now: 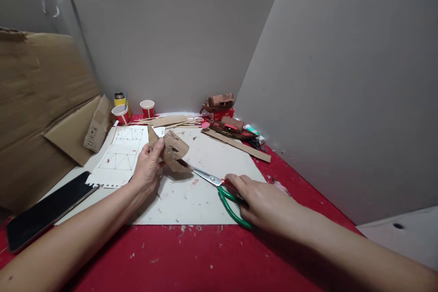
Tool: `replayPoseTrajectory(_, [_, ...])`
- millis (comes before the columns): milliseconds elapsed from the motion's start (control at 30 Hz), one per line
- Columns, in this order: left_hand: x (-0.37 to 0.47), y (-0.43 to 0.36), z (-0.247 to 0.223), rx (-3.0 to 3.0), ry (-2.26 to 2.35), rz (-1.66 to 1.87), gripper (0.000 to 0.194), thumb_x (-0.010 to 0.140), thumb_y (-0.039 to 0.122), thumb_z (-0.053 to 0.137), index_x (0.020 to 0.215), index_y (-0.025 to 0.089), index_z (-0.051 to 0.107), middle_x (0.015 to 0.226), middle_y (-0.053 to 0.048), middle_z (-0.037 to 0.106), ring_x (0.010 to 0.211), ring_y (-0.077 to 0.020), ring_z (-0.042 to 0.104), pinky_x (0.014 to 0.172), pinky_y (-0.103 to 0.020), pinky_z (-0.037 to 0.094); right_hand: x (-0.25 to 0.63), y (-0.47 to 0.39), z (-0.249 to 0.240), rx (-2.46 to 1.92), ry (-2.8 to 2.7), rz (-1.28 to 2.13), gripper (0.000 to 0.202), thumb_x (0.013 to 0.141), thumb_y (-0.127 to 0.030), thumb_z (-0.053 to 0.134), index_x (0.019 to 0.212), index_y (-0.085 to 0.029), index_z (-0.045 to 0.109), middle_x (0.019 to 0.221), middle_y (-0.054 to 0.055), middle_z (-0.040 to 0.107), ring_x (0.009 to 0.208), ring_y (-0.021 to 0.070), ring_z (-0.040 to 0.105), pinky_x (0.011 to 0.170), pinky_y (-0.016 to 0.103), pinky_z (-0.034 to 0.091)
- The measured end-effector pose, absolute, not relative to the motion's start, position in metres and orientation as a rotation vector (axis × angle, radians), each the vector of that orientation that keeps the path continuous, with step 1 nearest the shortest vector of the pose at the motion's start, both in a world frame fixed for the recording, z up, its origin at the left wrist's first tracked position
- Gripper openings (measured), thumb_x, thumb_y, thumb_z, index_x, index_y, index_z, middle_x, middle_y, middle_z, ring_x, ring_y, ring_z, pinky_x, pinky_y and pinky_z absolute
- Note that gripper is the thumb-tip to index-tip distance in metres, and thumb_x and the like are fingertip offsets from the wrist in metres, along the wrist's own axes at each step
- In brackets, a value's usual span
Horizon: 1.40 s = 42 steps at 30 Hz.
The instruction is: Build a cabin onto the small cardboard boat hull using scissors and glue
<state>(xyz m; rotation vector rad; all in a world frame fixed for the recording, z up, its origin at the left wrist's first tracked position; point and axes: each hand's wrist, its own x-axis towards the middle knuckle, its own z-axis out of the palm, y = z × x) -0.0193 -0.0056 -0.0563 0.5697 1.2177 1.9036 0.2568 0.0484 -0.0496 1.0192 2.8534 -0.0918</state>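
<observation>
Red surface (205, 260) lies nearest. Right hand (265, 201) is wrapped around the green handles of the scissors (212, 179), whose tips meet the lower right corner of the cut cardboard (180, 147). Left hand (148, 166) pinches this piece above the white board (208, 207). Drawn sheet (111, 166) lies to its left; sticks (192, 121) and two paper cups (148, 109) sit farther back.

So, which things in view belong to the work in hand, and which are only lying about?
Likely in use:
torn brown cardboard piece, in the left hand
green-handled metal scissors, in the right hand

Apparently just lying about:
flat black rectangular phone
yellow bottle with dark top
two red-and-white paper cups
</observation>
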Motion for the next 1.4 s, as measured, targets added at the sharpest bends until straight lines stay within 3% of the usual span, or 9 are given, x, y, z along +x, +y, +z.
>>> replayPoseTrajectory(133, [-0.022, -0.005, -0.055, 0.578, 1.204, 1.934, 0.052, 0.062, 0.051, 0.091, 0.097, 0.020, 0.069, 0.104, -0.008, 0.074, 0.099, -0.0231, 0.068, 0.071, -0.028, 0.054, 0.266, 0.048, -0.050, 1.146, 2.908, -0.141, 0.055, 0.078, -0.011, 0.056, 0.132, -0.019, 0.052, 0.120, 0.015, 0.068, 0.097, 0.0278, 0.069, 0.072, 0.033, 0.048])
replayPoseTrajectory(300, [-0.029, -0.004, -0.051, 0.582, 1.193, 1.999, 0.052, 0.064, 0.051, 0.090, 0.101, 0.021, 0.070, 0.111, -0.008, 0.074, 0.102, -0.0232, 0.067, 0.073, -0.029, 0.054, 0.288, 0.050, -0.059, 1.458, 3.026, -0.364, 0.037, 0.086, -0.043, 0.058, 0.116, -0.022, 0.061, 0.098, 0.011, 0.076, 0.076, 0.0277, 0.071, 0.064, 0.037, 0.054])
replayPoseTrajectory(433, [-0.034, -0.003, -0.047, 0.590, 1.186, 2.056, 0.053, 0.063, 0.049, 0.091, 0.103, 0.022, 0.070, 0.113, -0.007, 0.075, 0.101, -0.0226, 0.068, 0.076, -0.030, 0.054, 0.293, 0.048, -0.063, 1.498, 3.231, -0.709, 0.027, 0.083, -0.046, 0.065, 0.096, -0.023, 0.068, 0.091, 0.006, 0.077, 0.077, 0.0250, 0.072, 0.068, 0.031, 0.057])
replayPoseTrajectory(533, [-0.036, -0.004, -0.044, 0.624, 1.195, 2.079, 0.051, 0.067, 0.049, 0.089, 0.106, 0.022, 0.069, 0.116, -0.007, 0.074, 0.104, -0.0224, 0.067, 0.079, -0.030, 0.054, 0.285, 0.041, -0.058, 1.398, 3.255, -0.785, 0.028, 0.084, -0.047, 0.066, 0.098, -0.024, 0.067, 0.075, 0.001, 0.071, 0.064, 0.0211, 0.065, 0.061, 0.029, 0.054])
replayPoseTrajectory(733, [-0.038, -0.007, -0.032, 0.691, 1.214, 2.078, 0.053, 0.071, 0.051, 0.086, 0.114, 0.025, 0.068, 0.124, -0.005, 0.072, 0.110, -0.0218, 0.066, 0.080, -0.029, 0.054, 0.263, 0.034, -0.052, 1.212, 3.198, -0.923, 0.025, 0.085, -0.047, 0.063, 0.100, -0.027, 0.064, 0.067, 0.000, 0.062, 0.058, 0.0201, 0.056, 0.053, 0.029, 0.046])
replayPoseTrajectory(833, [-0.039, -0.008, -0.028, 0.686, 1.227, 2.085, 0.055, 0.068, 0.053, 0.087, 0.112, 0.026, 0.068, 0.121, -0.003, 0.073, 0.106, -0.0207, 0.067, 0.080, -0.029, 0.054, 0.250, 0.039, -0.056, 1.162, 3.084, -1.347, 0.025, 0.090, -0.048, 0.060, 0.098, -0.025, 0.061, 0.069, -0.001, 0.057, 0.061, 0.0173, 0.052, 0.055, 0.027, 0.045])
replayPoseTrajectory(1000, [-0.035, -0.010, -0.029, 0.703, 1.273, 2.043, 0.054, 0.068, 0.056, 0.086, 0.109, 0.025, 0.070, 0.118, -0.003, 0.074, 0.108, -0.0218, 0.067, 0.081, -0.030, 0.055, 0.220, 0.046, -0.066, 1.034, 2.513, -2.538, 0.048, 0.090, -0.069, 0.054, 0.082, -0.022, 0.051, 0.057, -0.006, 0.045, 0.046, 0.0115, 0.043, 0.045, 0.025, 0.039])
replayPoseTrajectory(1167, [-0.015, -0.016, -0.030, 0.747, 1.267, 1.906, 0.054, 0.075, 0.056, 0.082, 0.121, 0.030, 0.068, 0.136, -0.004, 0.067, 0.128, -0.0258, 0.059, 0.084, -0.032, 0.056, 0.208, 0.045, -0.082, 1.126, 2.408, -2.769, 0.045, 0.079, -0.062, 0.073, 0.082, -0.021, 0.056, 0.056, -0.004, 0.056, 0.049, 0.0135, 0.055, 0.049, 0.026, 0.047])
replayPoseTrajectory(1400, [0.027, -0.025, -0.017, 0.952, 1.299, 1.857, 0.056, 0.077, 0.053, 0.081, 0.128, 0.040, 0.061, 0.133, 0.001, 0.069, 0.134, -0.0232, 0.056, 0.101, -0.033, 0.051, 0.208, 0.053, -0.077, 1.253, 2.260, -3.052, 0.054, 0.082, -0.071, 0.063, 0.072, -0.018, 0.060, 0.050, -0.001, 0.059, 0.046, 0.0133, 0.057, 0.049, 0.026, 0.047])
